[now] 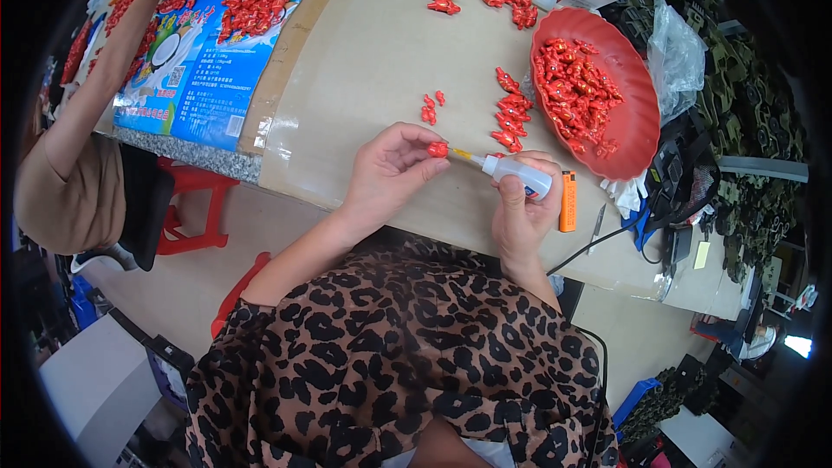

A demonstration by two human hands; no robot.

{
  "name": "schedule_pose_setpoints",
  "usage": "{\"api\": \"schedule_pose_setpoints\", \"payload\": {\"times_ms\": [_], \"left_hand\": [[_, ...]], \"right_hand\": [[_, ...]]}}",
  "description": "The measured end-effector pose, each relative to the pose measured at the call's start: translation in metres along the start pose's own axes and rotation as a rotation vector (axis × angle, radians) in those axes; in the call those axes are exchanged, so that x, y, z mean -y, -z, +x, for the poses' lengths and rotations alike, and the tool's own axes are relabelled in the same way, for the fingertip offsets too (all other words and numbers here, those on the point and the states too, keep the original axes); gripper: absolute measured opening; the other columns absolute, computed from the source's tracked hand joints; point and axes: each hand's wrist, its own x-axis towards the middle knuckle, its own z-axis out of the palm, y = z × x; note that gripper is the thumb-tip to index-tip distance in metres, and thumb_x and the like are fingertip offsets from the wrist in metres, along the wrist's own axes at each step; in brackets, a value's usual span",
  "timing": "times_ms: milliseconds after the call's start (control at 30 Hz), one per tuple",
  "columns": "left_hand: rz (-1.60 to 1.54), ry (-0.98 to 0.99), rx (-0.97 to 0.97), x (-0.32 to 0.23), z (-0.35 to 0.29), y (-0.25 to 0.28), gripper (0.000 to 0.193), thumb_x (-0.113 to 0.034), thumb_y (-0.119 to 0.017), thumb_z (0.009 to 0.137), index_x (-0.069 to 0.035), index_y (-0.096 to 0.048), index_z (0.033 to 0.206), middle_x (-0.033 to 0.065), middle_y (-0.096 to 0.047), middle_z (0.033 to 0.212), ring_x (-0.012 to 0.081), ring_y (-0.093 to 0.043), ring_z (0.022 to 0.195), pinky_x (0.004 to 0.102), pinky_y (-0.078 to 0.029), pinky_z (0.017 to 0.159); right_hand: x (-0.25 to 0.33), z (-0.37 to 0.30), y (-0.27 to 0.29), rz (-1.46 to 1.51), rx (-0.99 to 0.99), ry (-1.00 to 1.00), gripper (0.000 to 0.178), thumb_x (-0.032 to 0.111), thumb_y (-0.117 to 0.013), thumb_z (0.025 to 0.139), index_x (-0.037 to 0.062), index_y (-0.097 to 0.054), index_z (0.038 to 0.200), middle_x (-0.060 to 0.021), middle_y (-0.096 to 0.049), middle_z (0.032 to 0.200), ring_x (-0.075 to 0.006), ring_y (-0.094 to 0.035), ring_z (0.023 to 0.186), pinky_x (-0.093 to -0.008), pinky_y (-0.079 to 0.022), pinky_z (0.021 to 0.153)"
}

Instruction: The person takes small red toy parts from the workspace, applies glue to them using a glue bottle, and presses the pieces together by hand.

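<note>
Between the thumb and fingers of my left hand is a small red plastic figure piece. My right hand grips a white glue bottle, tilted so its thin yellowish nozzle points left and reaches the red piece. Just beyond my left hand lie a few loose red pieces. A row of red figures stretches away behind the bottle. To the right, a red scalloped plate holds a heap of red figures.
An orange lighter and a thin blade-like tool lie right of my right hand. More red figures sit at the back. At left, another person's arm reaches over blue printed cardboard bearing red piles. A clear plastic bag lies beyond the plate.
</note>
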Motion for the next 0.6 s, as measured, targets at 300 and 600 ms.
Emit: {"api": "schedule_pose_setpoints", "payload": {"times_ms": [300, 600], "left_hand": [[-0.004, 0.001, -0.008, 0.001, 0.000, 0.000, 0.022, 0.006, -0.056, 0.075, 0.001, -0.048, 0.095, 0.0071, -0.056, 0.090, 0.0103, -0.055, 0.085, 0.0207, -0.045, 0.077], [0.057, 0.076, 0.061, -0.011, 0.004, 0.001, 0.020, -0.002, -0.052, 0.081, 0.000, -0.048, 0.100, 0.0056, -0.055, 0.093, 0.0094, -0.051, 0.088, 0.0220, -0.042, 0.076]], "right_hand": [[0.000, 0.000, 0.000, 0.010, -0.005, -0.006, 0.026, 0.015, -0.060, 0.077, 0.0011, -0.044, 0.091, -0.0093, -0.045, 0.090, -0.0137, -0.049, 0.072, -0.0229, -0.042, 0.059], [0.009, 0.007, -0.001, 0.367, -0.108, -0.312, 0.023, 0.018, -0.056, 0.080, 0.0030, -0.045, 0.094, -0.0063, -0.050, 0.086, -0.0117, -0.048, 0.068, -0.0219, -0.039, 0.061]]}}
